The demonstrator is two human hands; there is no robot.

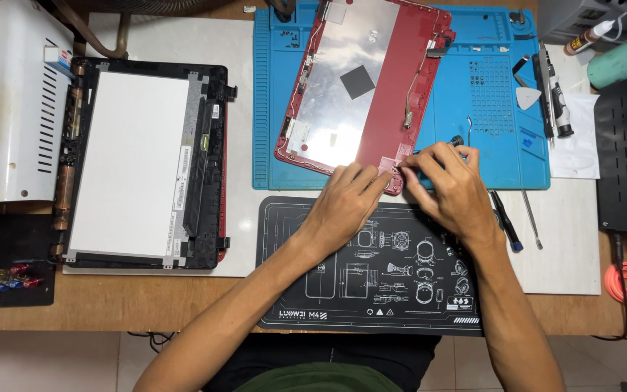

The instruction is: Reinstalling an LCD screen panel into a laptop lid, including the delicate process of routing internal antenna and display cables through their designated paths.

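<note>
Here both hands [400, 190] pinch the red laptop lid's [408, 87] near corner edge.

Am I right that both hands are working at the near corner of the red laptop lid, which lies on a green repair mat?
Not quite. In the head view the left hand and right hand do meet at the near corner of the red laptop lid, but the repair mat under it is blue, not green.

Both hands, left [346, 199] and right [448, 185], meet fingertip to fingertip, fingers pinched.
</note>
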